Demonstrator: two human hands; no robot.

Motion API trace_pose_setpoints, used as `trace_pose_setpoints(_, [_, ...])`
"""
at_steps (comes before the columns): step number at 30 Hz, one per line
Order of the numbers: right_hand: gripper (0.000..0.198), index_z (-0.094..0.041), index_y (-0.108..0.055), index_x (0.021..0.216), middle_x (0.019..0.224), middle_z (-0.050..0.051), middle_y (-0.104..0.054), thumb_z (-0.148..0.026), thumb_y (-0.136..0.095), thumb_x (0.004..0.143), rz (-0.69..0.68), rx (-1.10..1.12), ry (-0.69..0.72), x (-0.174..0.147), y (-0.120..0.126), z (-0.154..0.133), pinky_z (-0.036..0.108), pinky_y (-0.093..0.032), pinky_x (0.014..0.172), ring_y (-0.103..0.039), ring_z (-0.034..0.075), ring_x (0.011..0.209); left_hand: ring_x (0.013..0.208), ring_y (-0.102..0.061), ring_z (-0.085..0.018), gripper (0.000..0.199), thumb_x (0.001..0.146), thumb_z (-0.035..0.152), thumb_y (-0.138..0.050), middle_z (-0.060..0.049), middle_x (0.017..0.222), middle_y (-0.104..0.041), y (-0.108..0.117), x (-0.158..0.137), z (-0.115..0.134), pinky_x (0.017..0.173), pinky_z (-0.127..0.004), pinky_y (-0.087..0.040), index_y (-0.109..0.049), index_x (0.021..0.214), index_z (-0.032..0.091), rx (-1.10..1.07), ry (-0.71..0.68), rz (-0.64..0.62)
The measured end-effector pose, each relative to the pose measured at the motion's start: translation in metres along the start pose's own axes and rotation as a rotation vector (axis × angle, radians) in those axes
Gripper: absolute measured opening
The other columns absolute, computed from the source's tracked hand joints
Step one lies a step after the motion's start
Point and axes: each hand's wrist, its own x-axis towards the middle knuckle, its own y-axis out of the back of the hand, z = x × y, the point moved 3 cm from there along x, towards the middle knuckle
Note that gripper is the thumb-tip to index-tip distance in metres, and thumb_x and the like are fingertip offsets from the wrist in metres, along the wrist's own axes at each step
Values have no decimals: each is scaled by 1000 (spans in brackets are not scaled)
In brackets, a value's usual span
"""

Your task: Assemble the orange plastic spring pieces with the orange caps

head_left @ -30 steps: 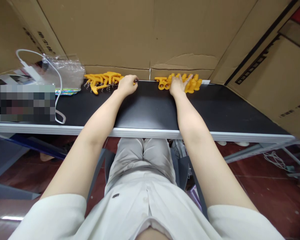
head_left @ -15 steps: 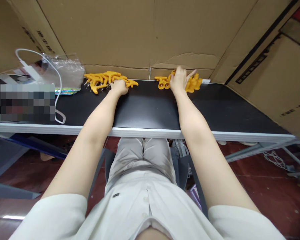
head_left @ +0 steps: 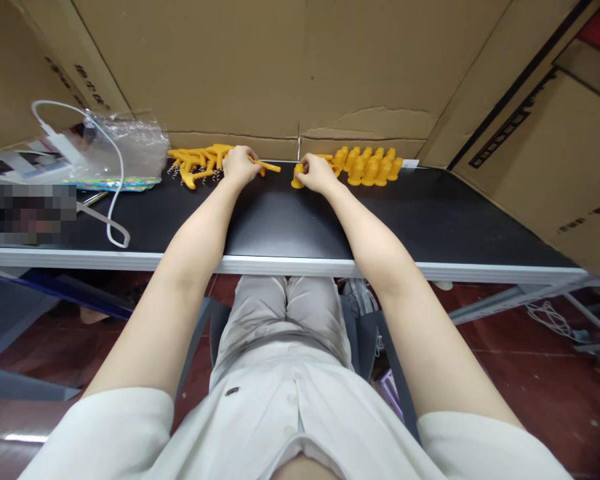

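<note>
My left hand [head_left: 241, 167] is closed on a yellow plastic piece [head_left: 271, 167] whose slim end sticks out to the right of the fingers. Just left of this hand lies a pile of yellow branching plastic parts [head_left: 193, 160], with small metal springs [head_left: 181, 179] showing along its front. Thumb and fingers of my right hand [head_left: 318, 173] pinch a yellow flared plastic piece [head_left: 297, 179], wide end down, at or close to the table top. Several similar yellow flared pieces [head_left: 377, 168] stand upright in a cluster to the right. The right hand partly hides other yellow parts behind it.
Cardboard [head_left: 260, 67] walls the back and right of the black table [head_left: 290, 227]. On the left are clear plastic bags [head_left: 130, 143], a white cable [head_left: 122, 167] and a blurred-out patch. A pale metal rail [head_left: 290, 266] edges the table front.
My right hand has moved left from the upright cluster and now holds a flared piece near the table's middle. My left hand has risen slightly, and the yellow piece in it has turned.
</note>
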Motion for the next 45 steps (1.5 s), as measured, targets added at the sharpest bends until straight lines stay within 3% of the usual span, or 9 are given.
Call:
trace_pose_setpoints(3, [27,-15,-75,124,134,15,-81,-12,-74,97,-128,142,-91,-1,-3,1,41,-61,115,-77,30,126,123,-78,-34,30,88,21,-76,-14,123,-83,-2,2,4,113,-42,-63,-80,117,15,-158,-9,24])
trace_pose_setpoints(7, [15,-19,-70,103,126,14,-82,-15,-81,93,-179,214,-156,-5,-4,-2,41,-62,113,-79,29,122,115,-80,-31,28,92,18,-73,-15,121,-81,-7,5,8,103,-40,-68,-78,119,13,-352,-26,40])
trace_pose_setpoints(13, [19,-22,-67,100,121,10,-82,-17,-83,90,-122,260,-168,-2,-7,4,45,-64,111,-78,29,119,109,-82,-29,21,97,18,-70,-17,117,-79,-9,2,16,99,-38,-70,-74,116,11,-435,-31,42])
trace_pose_setpoints(19, [25,-21,-69,114,132,12,-81,-14,-76,91,-57,201,-190,0,1,6,44,-60,115,-75,30,126,99,-83,-29,42,91,12,-74,-11,104,-80,-21,-6,20,94,-44,-72,-69,132,15,-386,23,-140])
trace_pose_setpoints(24, [25,-21,-69,123,137,13,-78,-18,-73,98,-70,81,-162,-4,7,0,47,-57,121,-72,33,133,100,-85,-30,21,94,11,-71,-13,100,-82,-28,-18,24,96,-44,-71,-75,114,16,-283,-6,-276])
trace_pose_setpoints(28, [34,-20,-69,135,146,17,-75,-17,-68,101,-46,-63,-56,-5,10,1,71,-33,138,-66,41,145,93,-86,-33,22,98,21,-71,-11,97,-84,-24,-22,27,97,-45,-70,-81,117,17,-75,-41,-250])
trace_pose_setpoints(33, [33,-17,-68,139,153,23,-68,-27,-67,107,-28,-123,-9,-9,19,5,87,-12,137,-59,47,152,104,-85,-35,31,101,29,-72,-12,107,-86,-24,-20,29,104,-42,-65,-86,127,19,93,-117,-257])
trace_pose_setpoints(38, [35,-13,-70,136,155,26,-65,-11,-58,103,-18,-155,-46,-10,25,6,87,-8,138,-57,48,155,123,-81,-36,29,101,30,-72,-12,119,-88,-28,-18,29,109,-40,-62,-89,124,23,176,-188,-260])
trace_pose_setpoints(45, [47,-8,-70,140,150,24,-71,4,-55,96,29,-340,-35,-7,27,11,85,-15,138,-68,42,145,127,-80,-35,36,104,29,-69,-13,131,-87,-23,-25,35,112,-38,-61,-88,132,20,200,-191,-297])
